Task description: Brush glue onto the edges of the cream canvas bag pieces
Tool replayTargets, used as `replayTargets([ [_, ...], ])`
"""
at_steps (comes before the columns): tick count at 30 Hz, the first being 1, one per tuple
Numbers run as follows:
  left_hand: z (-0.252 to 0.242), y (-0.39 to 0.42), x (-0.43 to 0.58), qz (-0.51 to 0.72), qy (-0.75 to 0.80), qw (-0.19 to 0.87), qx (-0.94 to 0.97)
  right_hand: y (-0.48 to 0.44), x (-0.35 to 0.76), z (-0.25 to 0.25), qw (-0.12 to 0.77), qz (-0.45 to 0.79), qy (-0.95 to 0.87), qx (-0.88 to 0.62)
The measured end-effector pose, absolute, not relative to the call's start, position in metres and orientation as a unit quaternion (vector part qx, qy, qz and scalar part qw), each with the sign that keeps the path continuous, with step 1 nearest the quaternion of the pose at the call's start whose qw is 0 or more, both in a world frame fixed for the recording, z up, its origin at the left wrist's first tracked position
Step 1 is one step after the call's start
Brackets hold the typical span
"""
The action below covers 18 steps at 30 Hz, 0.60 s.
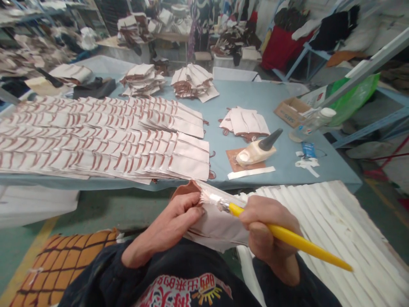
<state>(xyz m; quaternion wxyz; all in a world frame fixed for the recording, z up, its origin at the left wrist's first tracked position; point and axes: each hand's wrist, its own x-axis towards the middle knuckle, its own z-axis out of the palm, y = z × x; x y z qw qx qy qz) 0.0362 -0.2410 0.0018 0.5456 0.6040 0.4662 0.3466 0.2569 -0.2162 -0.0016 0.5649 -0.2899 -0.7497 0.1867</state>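
My left hand (169, 226) is closed on a small stack of white pieces with brown edges (214, 224), held over my lap. A yellow-handled brush (287, 236) is gripped in my right hand (268, 232). Its white bristles (209, 198) touch the top piece near its upper edge, close to my left fingertips. On the blue table (271, 98) in front of me, many similar white pieces with brown curved edges (105, 136) lie spread in overlapping rows.
A cream glue bottle with a dark nozzle (257, 151) lies on a brown piece. Beside it are a small pile of pieces (246, 121), a cardboard box (290, 111) and a plastic bottle (315, 121). White strips (335, 221) lie at my right. More stacks (194, 81) sit farther back.
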Motion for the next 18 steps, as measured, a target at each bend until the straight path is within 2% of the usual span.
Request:
replayTargets([
  [3,0.003,-0.239,0.037,0.342,0.462,0.599,0.557,-0.216,0.256,-0.004,0.56,0.176,-0.754,-0.295],
  [7,0.002,-0.241,0.038,0.343,0.47,0.559,0.59,-0.219,0.26,-0.013,0.607,0.172,-0.695,-0.344],
  [10,-0.003,-0.245,0.039,0.335,0.47,0.486,0.657,-0.226,0.267,-0.016,0.628,0.213,-0.66,-0.354],
  [15,-0.014,-0.252,0.038,0.359,0.42,0.304,0.776,-0.238,0.274,-0.015,0.598,0.274,-0.649,-0.382],
  [18,-0.019,-0.253,0.036,0.349,0.402,0.239,0.812,-0.247,0.272,-0.019,0.592,0.293,-0.632,-0.404],
])
